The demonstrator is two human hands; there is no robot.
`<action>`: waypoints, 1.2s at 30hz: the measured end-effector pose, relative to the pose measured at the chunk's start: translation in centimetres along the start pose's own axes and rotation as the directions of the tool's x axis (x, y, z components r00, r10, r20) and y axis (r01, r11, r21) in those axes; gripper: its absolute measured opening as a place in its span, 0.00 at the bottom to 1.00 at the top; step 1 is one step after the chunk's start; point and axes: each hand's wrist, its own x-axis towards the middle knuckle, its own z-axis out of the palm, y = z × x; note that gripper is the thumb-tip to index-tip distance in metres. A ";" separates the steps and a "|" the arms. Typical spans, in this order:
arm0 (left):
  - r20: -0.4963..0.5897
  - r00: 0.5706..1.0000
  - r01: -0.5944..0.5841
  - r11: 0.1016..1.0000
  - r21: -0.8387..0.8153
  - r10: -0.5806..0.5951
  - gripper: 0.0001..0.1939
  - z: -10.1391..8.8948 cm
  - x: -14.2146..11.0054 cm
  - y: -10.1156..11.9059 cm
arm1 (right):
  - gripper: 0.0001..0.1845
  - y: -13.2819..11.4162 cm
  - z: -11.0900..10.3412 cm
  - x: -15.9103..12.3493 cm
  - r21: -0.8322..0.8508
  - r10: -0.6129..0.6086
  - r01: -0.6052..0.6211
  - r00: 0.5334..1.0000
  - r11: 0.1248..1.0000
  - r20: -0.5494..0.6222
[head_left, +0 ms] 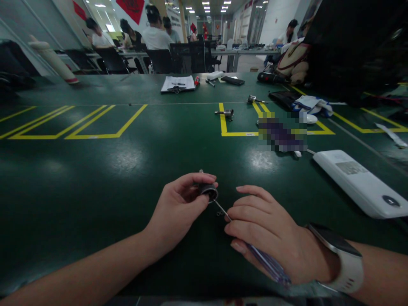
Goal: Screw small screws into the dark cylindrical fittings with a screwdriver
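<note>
My left hand (178, 210) is closed round a small metal hole saw (209, 190), its hollow cup turned toward me and its shank sticking out beyond the fingers. In my right hand (270, 225) is a screwdriver (269, 262) with a clear purplish handle. The thin blade runs up to the left, and its tip reaches the mouth of the cup. Whether the tip touches anything inside is hidden. A few tiny metal rings (219, 213) lie on the table just under the blade.
Two similar hole saws (228, 112) (251, 99) lie farther back on the green table (79, 178) near yellow tape. At right are a white power bank (357, 182), a pixelated item (280, 134) and a cloth (312, 105). Papers (177, 83) lie behind; people sit beyond.
</note>
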 end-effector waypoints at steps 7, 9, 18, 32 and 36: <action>0.001 1.000 0.005 1.000 0.018 -0.005 0.10 0.1 -0.1 0.2 | 0.06 -0.4 -0.1 0.1 -0.028 -0.017 0.016 0.999 0.999 -0.037; -0.001 1.000 0.013 1.000 0.025 -0.013 0.11 0.2 -0.1 0.2 | 0.06 -0.5 -0.1 0.1 -0.036 -0.023 0.021 0.999 0.999 -0.045; 0.021 1.000 0.009 0.999 0.039 -0.010 0.12 0.1 -0.1 0.1 | 0.06 -0.7 0.0 0.1 0.001 0.022 -0.022 0.999 1.000 -0.045; -0.014 0.998 0.059 0.998 0.033 -0.059 0.12 0.3 0.1 0.3 | 0.07 -1.0 0.1 0.1 -0.014 0.060 -0.060 0.998 0.998 -0.004; -0.019 0.997 0.078 0.997 0.018 -0.078 0.12 0.4 0.0 0.5 | 0.07 -1.0 0.0 0.0 -0.009 0.048 -0.049 0.998 0.999 -0.026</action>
